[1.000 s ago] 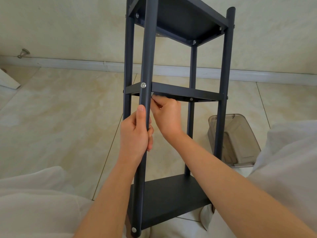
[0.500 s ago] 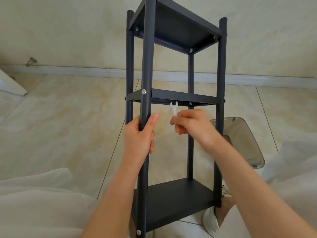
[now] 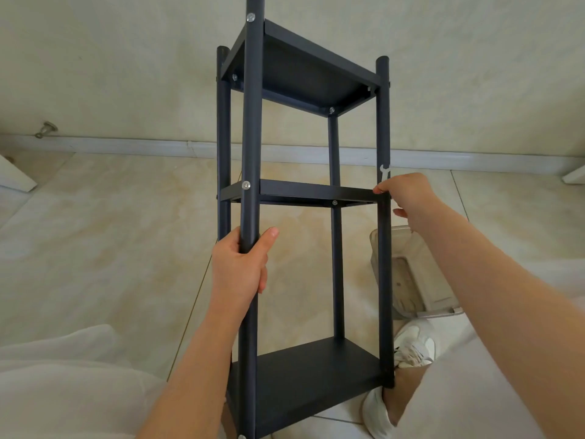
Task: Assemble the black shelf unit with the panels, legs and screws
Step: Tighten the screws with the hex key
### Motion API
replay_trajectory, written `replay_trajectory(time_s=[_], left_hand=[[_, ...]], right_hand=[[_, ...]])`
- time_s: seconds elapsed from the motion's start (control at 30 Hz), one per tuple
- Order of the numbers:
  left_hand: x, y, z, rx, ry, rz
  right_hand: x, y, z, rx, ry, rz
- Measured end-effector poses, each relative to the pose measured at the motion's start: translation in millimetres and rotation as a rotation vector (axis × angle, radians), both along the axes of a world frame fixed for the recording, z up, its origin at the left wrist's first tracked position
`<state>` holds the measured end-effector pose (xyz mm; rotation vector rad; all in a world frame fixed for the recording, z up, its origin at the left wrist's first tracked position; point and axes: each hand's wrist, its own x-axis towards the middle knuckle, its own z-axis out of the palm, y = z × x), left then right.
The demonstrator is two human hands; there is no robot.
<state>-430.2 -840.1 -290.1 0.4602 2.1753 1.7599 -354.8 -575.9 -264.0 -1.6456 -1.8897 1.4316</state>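
Head view: the tall black three-tier metal shelf unit [image 3: 316, 193] was seen standing upright on the glossy beige tiled floor [image 3: 95, 232], between the person's knees and in front of a pale wall. Its near-left round black leg [image 3: 251, 122] was gripped by the left hand [image 3: 237, 274] just below the middle panel, fingers wrapped round the tube and thumb laid up its right side. A silver screw head [image 3: 246, 185] was seen on that leg at middle-panel height, another near the top and one more at the foot. Over on the right, a small white flat spanner [image 3: 384, 173] was pinched in the right hand [image 3: 408, 198], fingers curled, its forked end stuck up against the near-right black leg [image 3: 383, 248], just above the middle panel's right corner. Whether the spanner sat on a bolt could not be told. The flat black top panel [image 3: 304, 74] was viewed from underneath, with screws at its corners; the flat black bottom panel [image 3: 310, 375] lay low, near the feet. A clear plastic container [image 3: 411, 280] was spotted on the floor just right of the near-right leg, with a white trainer [image 3: 414, 346] close beside it. A white skirting board [image 3: 126, 144] was seen running along the far wall.
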Motion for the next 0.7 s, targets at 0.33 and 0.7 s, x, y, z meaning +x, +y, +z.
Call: replay_trajectory(time_s=[0.33, 0.7], left_hand=[[-4.2, -1.7, -3.7, 0.011, -0.011, 0.001], [-29.9, -10.3, -12.2, -0.031, -0.01, 0.045]], right_hand=[[-3.9, 16.7, -7.2, -0.088, 0.12, 0.207], [-20.4, 12.7, -18.0, -0.055, 0.105, 0.212]])
